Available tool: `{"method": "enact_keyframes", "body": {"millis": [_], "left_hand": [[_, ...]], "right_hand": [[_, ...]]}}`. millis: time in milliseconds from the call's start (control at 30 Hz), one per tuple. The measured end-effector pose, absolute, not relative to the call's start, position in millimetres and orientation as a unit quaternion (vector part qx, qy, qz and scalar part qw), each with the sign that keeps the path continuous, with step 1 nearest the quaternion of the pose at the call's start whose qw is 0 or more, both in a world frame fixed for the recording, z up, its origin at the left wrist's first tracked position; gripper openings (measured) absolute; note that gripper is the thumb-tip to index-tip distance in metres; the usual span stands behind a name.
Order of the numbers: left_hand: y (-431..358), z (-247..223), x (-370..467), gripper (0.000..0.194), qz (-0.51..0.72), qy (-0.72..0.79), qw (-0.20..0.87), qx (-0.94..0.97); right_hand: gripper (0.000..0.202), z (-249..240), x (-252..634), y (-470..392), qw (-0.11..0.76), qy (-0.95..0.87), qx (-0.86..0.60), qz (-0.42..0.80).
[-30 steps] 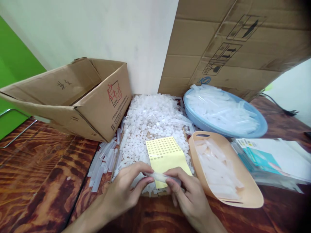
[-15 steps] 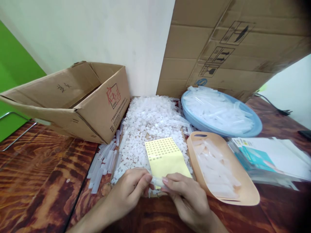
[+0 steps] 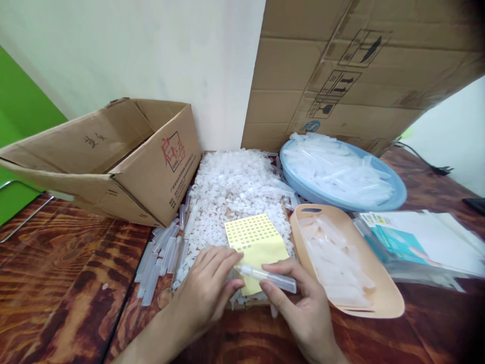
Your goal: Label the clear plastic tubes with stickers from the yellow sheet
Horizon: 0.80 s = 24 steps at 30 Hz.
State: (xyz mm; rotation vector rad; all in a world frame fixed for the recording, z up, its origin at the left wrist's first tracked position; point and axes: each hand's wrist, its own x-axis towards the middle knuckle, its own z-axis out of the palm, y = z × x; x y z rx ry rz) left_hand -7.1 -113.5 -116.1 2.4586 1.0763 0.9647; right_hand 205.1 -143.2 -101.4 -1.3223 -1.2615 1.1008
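A translucent plastic tube [image 3: 282, 282] lies across the thumb and fingers of my right hand [image 3: 303, 306], which is closed on it. Its narrower end points left, toward my left hand [image 3: 212, 280]. That hand has its thumb apart from its fingers, with nothing visible between them. Under the tube is a yellow sheet of small round stickers [image 3: 271, 250], with dots on its far half. The sheet rests on a heap of small white plastic pieces [image 3: 212, 212] in a shallow cardboard tray.
Loose tubes [image 3: 151, 278] lie left of the heap, beside an open cardboard box [image 3: 151, 187]. On the right are a peach tray [image 3: 386, 298] of tubes, a blue basin [image 3: 399, 197] piled with tubes, and plastic-wrapped packets [image 3: 417, 237]. A large carton [image 3: 295, 65] stands behind.
The tube was held between both hands. Now my left hand has opened off its end, and the right hand holds the tube tilted, with more of its length showing.
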Motion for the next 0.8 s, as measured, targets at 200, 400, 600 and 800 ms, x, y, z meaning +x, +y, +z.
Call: {"method": "enact_keyframes", "body": {"millis": [200,400,600,800], "left_hand": [[-108.7,-127.4,-5.2,0.060,0.223,0.425,0.090,0.872],[-108.5,-135.4,-3.7,0.069,0.246,0.429,0.130,0.859],[-107.8,-134.5,-4.1,0.049,0.325,0.450,0.150,0.818],[-108.3,-119.8,-6.7,0.026,0.416,0.459,0.218,0.755]], "right_hand": [[0.011,-106.5,218.3,-125.3,0.569,-0.605,-0.514,0.214],[0.015,-108.9,215.9,-125.1,0.564,-0.579,-0.511,0.293],[0.015,-109.6,215.7,-127.4,0.577,-0.566,-0.500,0.311],[0.010,-103.2,214.3,-130.4,0.659,-0.507,-0.418,0.366]]}}
